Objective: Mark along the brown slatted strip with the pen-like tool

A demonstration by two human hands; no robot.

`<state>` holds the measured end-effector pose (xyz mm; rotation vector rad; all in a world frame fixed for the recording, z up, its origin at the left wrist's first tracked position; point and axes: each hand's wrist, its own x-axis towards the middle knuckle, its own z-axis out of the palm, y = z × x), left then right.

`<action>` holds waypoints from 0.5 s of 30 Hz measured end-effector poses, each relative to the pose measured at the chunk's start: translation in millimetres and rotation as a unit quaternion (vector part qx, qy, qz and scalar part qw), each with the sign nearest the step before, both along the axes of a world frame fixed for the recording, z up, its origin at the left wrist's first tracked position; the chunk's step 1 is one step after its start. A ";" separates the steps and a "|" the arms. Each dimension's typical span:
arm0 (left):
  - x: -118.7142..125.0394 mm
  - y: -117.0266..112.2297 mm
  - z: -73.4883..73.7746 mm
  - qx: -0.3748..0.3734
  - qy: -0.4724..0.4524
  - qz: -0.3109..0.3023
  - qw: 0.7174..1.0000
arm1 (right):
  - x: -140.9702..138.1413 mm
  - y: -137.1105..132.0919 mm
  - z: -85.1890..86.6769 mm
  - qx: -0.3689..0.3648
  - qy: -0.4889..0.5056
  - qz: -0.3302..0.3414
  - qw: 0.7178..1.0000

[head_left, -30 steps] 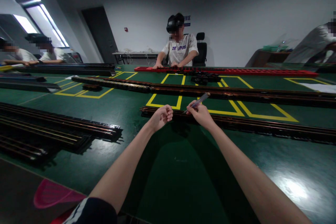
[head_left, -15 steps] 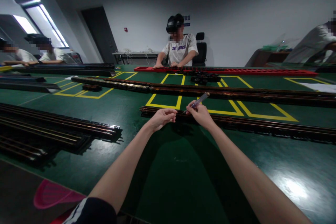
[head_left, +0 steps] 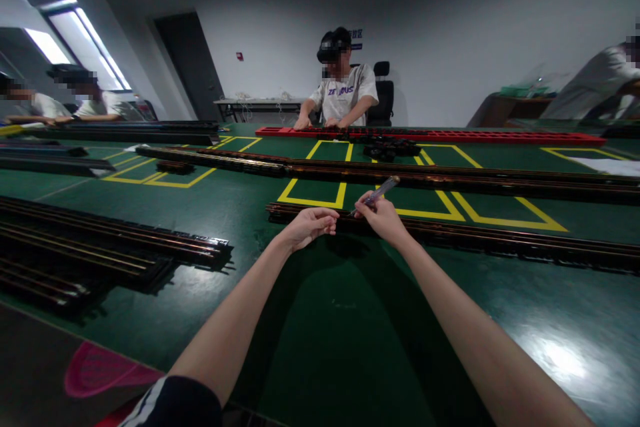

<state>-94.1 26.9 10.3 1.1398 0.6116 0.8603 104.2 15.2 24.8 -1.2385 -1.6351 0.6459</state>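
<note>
My right hand (head_left: 381, 217) is closed around a slim screwdriver (head_left: 383, 191) with a clear purplish handle. The tool slants, its handle end up to the right and its tip down at a long dark rail (head_left: 460, 235) with copper-coloured strips. My left hand (head_left: 311, 227) is at the near edge of that same rail, just left of the screwdriver tip. Its thumb and fingers are pinched together; whatever they may hold is too small to make out. Part of the rail is hidden behind both hands.
Another long dark rail (head_left: 400, 175) lies farther back, with a pile of black parts (head_left: 390, 147) behind it. Several stacked rails (head_left: 110, 240) are on the left. Across the green table, a co-worker (head_left: 345, 90) has both hands at a red tray (head_left: 475, 138). A pink stool (head_left: 100, 373) stands below.
</note>
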 end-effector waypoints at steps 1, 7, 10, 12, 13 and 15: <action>-0.1 0.1 -0.1 0.001 -0.001 -0.001 1.000 | 0.0 0.2 -0.2 0.001 0.000 -0.001 1.000; 0.0 -0.2 0.5 -0.001 -0.008 0.004 1.000 | 0.1 -0.1 -0.2 0.000 -0.001 -0.001 1.000; 0.4 -0.8 1.1 -0.006 0.005 0.009 1.000 | -0.3 -1.4 1.5 -0.005 0.000 0.002 1.000; 0.4 -1.1 1.3 -0.004 0.018 0.004 1.000 | -0.7 -2.2 2.6 -0.006 -0.001 0.002 1.000; 0.3 -1.2 1.1 -0.002 0.022 -0.001 1.000 | -0.8 -2.5 3.0 -0.006 -0.002 0.001 1.000; -0.1 -1.0 0.2 0.004 0.026 -0.009 1.000 | -1.0 -2.8 3.6 -0.005 -0.002 0.000 1.000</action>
